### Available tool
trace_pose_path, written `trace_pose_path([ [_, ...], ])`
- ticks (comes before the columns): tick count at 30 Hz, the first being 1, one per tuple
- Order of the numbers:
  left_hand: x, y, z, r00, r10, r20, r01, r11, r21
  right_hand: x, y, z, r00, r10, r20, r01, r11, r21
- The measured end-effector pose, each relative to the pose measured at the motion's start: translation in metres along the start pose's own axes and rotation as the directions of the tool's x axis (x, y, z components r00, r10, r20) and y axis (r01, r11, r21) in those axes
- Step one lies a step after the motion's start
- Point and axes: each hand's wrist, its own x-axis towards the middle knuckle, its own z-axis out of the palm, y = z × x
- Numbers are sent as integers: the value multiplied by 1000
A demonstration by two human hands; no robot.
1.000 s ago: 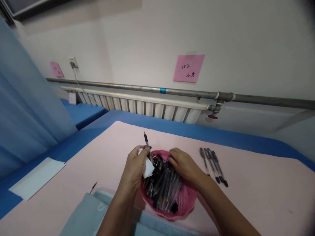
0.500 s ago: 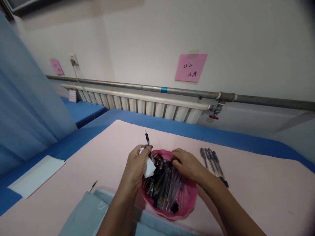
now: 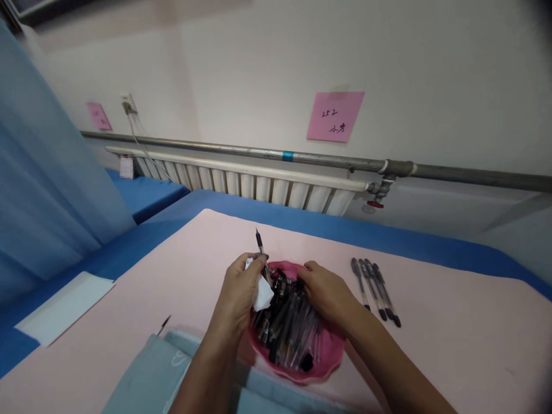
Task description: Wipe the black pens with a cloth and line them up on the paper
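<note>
- The left hand point(image 3: 239, 284) is closed around a pen point(image 3: 259, 241), its bare tip pointing up, along with a crumpled white tissue point(image 3: 263, 295).
- The right hand point(image 3: 325, 290) has its fingers bent inside the far rim of a pink bowl point(image 3: 335, 352); whether they grip anything cannot be told.
- The bowl stands on a pink sheet point(image 3: 452, 345) covering the blue bed point(image 3: 414, 236), well in from the sheet's far edge, and holds a heap of clear and black pen parts point(image 3: 295, 328).
- Four black-ended pens point(image 3: 374, 290) lie side by side right of the bowl, closer to the far edge; any print on them is too small to read.
- Left of the bowl, a thin dark-tipped stick point(image 3: 164, 325) pokes out beside a folded blue-green cloth point(image 3: 146, 368) bearing a white outline.
- A sheet of white paper point(image 3: 64, 307) overlaps the pink sheet's left edge.
- On the wall, a pink note point(image 3: 336, 116) reads "252" above two handwritten characters, the first 小; the smaller note point(image 3: 99, 116) further left is illegible.
</note>
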Motion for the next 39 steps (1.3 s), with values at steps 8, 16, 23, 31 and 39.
trace_pose_path([
  [8,0,0,-1,1000,-2,-3,2,1000,10,0,5,3,998,-64,-22,65,997,50],
  [16,-2,1,0,1000,-7,28,6,999,34,4,9,0,959,-80,-272,124,981,149],
  [23,-9,-11,6,961,-151,230,110,977,183,-4,-4,-20,857,298,-421,181,592,786],
  [31,-9,-17,6,944,-166,286,69,944,322,0,-3,-19,870,440,-224,200,100,975],
  [39,-12,-21,4,894,-166,415,-80,854,513,3,-5,-21,906,421,-37,184,-314,931],
])
